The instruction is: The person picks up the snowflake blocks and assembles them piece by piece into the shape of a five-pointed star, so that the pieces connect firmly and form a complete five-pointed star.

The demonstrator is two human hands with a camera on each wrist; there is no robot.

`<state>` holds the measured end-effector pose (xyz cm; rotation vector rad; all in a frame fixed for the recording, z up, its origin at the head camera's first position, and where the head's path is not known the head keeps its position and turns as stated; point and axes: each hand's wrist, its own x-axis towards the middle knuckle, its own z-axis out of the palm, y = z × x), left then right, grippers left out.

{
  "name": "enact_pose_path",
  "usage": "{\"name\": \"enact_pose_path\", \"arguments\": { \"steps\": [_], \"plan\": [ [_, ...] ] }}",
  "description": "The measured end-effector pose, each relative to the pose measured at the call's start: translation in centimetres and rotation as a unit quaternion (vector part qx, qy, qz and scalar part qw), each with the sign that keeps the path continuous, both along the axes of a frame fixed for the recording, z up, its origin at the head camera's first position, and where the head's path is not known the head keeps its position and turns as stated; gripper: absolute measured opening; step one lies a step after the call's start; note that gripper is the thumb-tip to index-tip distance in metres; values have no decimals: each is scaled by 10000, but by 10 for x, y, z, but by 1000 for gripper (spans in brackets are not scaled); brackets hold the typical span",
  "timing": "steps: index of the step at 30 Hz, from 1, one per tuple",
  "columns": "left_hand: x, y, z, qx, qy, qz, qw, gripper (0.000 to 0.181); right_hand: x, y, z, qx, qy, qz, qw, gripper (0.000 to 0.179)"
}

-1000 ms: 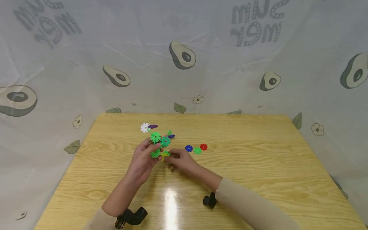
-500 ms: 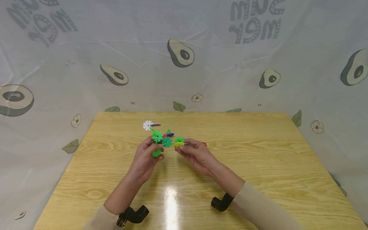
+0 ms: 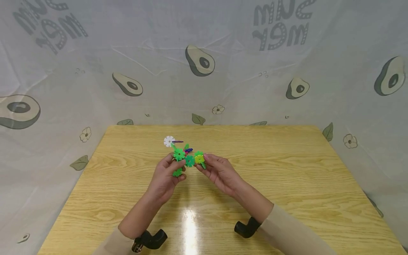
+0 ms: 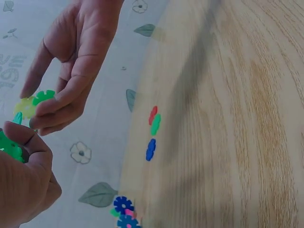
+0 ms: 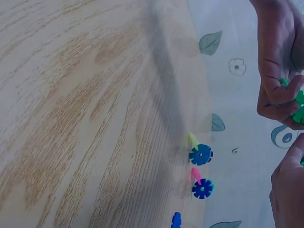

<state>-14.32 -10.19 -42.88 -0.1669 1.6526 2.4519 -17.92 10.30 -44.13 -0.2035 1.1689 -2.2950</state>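
My left hand grips a joined cluster of notched snowflake discs, with a bright green disc at its upper part and a teal disc on its right side. From its top a white disc and an edge-on purple disc stick out. Thumb and fingers of my right hand pinch a smaller piece, a yellow disc with green discs. That yellow disc is right at the teal one's edge. In the left wrist view the yellow disc and green disc show between right thumb and fingers.
On the wooden table lie loose red, green and blue discs, hidden behind my right hand in the head view. Beyond the cluster sit blue discs joined with pink and green ones. A printed curtain hangs behind.
My right hand drew the yellow-green piece away to the right, then turned it so the yellow disc faces up by the teal one. The left hand's cluster shifted slightly right.
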Motion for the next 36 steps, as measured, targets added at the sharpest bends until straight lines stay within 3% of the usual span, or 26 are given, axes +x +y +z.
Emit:
{"name": "enact_pose_path", "arguments": {
  "steps": [6,10,18,22,30,36],
  "plan": [
    [0,2,-1,-149,48,189,9997,25,1,-1,0,394,208,-86,9990,22],
    [0,3,-1,-126,161,351,9992,20,3,-1,-2,891,555,-236,9942,37],
    [1,6,1,-139,445,489,9977,14,13,-6,-1,1714,1409,-844,9714,44],
    [2,7,4,-263,643,524,9962,14,17,-10,3,1798,1710,-1049,9630,44],
    [2,10,7,-458,1001,854,9902,15,22,-18,10,1780,1707,-1352,9596,42],
    [3,12,5,-591,1374,1029,9834,15,27,-23,13,2001,1778,-1564,9507,41]
  ]
}}
